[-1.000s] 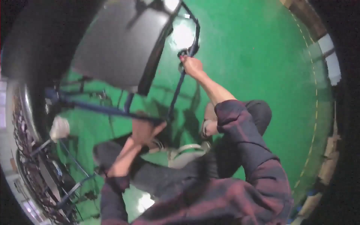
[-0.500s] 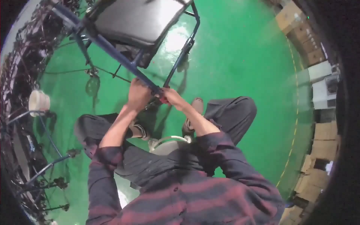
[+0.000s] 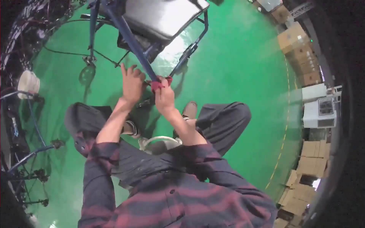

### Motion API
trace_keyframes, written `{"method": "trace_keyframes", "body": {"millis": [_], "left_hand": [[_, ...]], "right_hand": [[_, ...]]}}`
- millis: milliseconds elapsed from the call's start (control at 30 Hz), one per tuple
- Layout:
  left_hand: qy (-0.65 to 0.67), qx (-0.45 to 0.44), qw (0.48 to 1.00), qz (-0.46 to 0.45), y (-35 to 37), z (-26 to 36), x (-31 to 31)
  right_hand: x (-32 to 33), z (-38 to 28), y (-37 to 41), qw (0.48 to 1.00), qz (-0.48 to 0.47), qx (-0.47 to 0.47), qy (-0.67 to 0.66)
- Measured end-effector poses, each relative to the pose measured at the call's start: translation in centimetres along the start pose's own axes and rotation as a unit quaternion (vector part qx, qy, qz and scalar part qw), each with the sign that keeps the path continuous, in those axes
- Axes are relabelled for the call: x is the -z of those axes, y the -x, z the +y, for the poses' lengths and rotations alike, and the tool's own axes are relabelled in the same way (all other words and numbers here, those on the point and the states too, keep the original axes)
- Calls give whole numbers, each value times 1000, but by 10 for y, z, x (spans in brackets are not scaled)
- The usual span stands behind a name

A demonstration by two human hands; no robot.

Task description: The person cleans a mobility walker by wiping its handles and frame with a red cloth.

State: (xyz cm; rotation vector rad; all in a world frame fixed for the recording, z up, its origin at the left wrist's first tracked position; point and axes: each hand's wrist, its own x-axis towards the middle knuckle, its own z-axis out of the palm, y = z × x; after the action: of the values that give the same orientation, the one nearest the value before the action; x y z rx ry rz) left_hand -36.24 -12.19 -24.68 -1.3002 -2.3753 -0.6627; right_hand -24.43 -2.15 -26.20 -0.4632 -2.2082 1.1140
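Observation:
A dark blue metal tube (image 3: 133, 40), part of a frame with a grey panel (image 3: 161, 17), slants down toward me. My right hand (image 3: 164, 98) is closed around a red cloth (image 3: 156, 86) that wraps the lower end of this tube. Just left of the tube is my left hand (image 3: 132, 84), its fingers spread and holding nothing visible. A thin dark rod (image 3: 118, 64) lies just beyond its fingertips. Beneath the hands, a dark part near the floor is partly hidden.
Blue frames with casters (image 3: 57, 143) crowd the left, beside a white round container (image 3: 29, 84). A white-rimmed seat or bucket (image 3: 161, 138) sits between my legs. Cardboard boxes (image 3: 310, 161) and white equipment (image 3: 319, 112) line the right, past a yellow floor line (image 3: 281, 152).
My left hand has come off the tube and spread its fingers. My right hand has moved up around the tube's end with the red cloth. The view has shifted, and the frame appears turned.

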Motion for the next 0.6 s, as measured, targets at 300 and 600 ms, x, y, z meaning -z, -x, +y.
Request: {"method": "trace_keyframes", "body": {"millis": [300, 600], "left_hand": [[11, -5, 999, 38, 2, -3, -5], [-15, -9, 999, 47, -2, 3, 0]], "right_hand": [[6, 48, 32, 943, 118, -231, -209], [6, 54, 53, 994, -35, -65, 84]]}}
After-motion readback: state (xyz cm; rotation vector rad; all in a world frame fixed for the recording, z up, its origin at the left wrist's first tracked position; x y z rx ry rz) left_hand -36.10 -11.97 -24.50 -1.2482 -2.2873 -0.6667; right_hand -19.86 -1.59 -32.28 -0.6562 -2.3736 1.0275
